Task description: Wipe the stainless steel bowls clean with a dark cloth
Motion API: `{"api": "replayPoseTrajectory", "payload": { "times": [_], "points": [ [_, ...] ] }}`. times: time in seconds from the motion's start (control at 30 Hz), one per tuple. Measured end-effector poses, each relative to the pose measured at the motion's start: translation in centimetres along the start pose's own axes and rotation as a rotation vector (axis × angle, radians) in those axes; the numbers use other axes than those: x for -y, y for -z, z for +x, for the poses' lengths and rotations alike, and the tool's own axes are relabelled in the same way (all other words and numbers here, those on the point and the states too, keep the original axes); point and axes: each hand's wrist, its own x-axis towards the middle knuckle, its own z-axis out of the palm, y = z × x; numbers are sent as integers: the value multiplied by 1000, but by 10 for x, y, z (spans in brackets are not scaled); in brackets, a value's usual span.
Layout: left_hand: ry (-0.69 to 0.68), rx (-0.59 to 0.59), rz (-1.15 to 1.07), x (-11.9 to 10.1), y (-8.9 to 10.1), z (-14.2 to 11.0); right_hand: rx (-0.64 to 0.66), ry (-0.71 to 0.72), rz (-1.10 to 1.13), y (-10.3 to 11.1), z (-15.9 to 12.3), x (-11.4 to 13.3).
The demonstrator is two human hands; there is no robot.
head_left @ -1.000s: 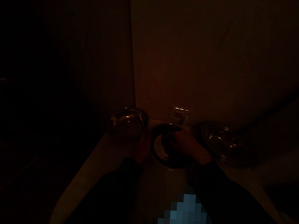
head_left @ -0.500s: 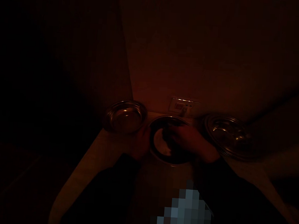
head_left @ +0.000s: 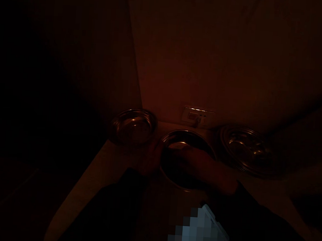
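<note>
The scene is very dark. A round metal bowl (head_left: 176, 138) sits on a pale counter (head_left: 96, 174) in front of me. My left hand (head_left: 149, 160) grips the bowl's left rim. My right hand (head_left: 204, 167) reaches over and into the bowl, its fingers bent inside it; whether they hold anything is hidden by the dark. Both arms wear dark sleeves.
A second metal bowl (head_left: 133, 127) stands to the left near the counter's edge. A wide metal plate (head_left: 247, 150) lies to the right. A wall socket (head_left: 195, 116) sits on the wall just behind. A blurred pale patch shows at the bottom.
My right hand has slid lower and further across the bowl's inside, covering the pale spot seen there before. The left hand has stayed on the rim.
</note>
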Motion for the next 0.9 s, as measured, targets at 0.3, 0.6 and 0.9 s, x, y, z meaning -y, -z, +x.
{"api": "replayPoseTrajectory", "payload": {
  "times": [0.3,0.6,0.9],
  "points": [
    [-97,70,-18,2,-2,0,-18,-112,-183,1,5,-14],
    [-74,33,24,3,0,-7,177,198,115,16,-10,11],
    [-102,108,40,-2,4,-6,-14,-65,-42,2,1,1]
  ]
}}
